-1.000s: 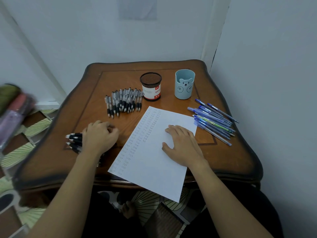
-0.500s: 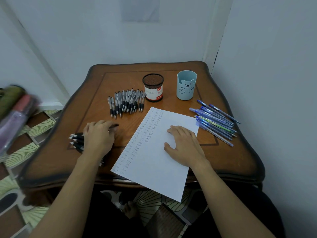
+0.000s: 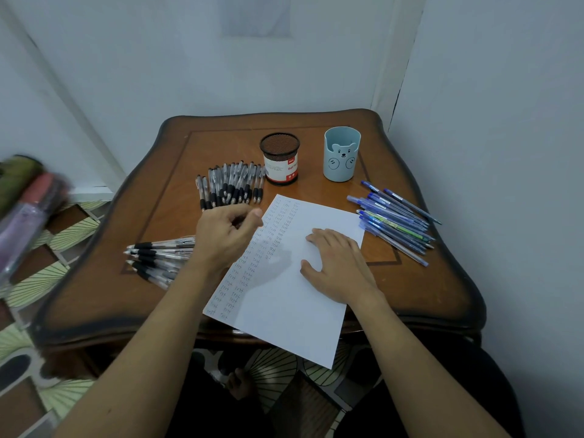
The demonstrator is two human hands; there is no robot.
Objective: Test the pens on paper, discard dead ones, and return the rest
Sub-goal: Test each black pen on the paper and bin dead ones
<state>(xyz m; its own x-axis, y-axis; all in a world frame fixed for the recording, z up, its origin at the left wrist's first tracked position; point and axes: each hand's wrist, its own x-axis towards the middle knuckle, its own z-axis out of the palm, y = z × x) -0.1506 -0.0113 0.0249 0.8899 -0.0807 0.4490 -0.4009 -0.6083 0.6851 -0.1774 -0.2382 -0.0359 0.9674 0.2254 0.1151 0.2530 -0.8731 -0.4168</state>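
A white paper sheet (image 3: 284,298) with columns of small test marks lies on the wooden table (image 3: 177,216). My right hand (image 3: 338,267) presses flat on the paper, fingers straight. My left hand (image 3: 227,232) hovers at the paper's left edge with fingers and thumb curled together; something dark, seemingly a black pen, shows between them. Black-grip pens lie in a pile at the left (image 3: 155,257), and a second row of them (image 3: 230,188) sits farther back. A pile of blue pens (image 3: 395,219) lies at the right.
A black mesh pen cup (image 3: 280,159) and a light blue bear-faced cup (image 3: 341,153) stand at the back of the table. White walls close in behind and on the right. A blurred dark and pink object (image 3: 25,203) is at the far left above the patterned floor.
My left hand lifted off the left pile of black pens and moved right and away from me to the paper's left edge. My right hand stayed flat on the paper.
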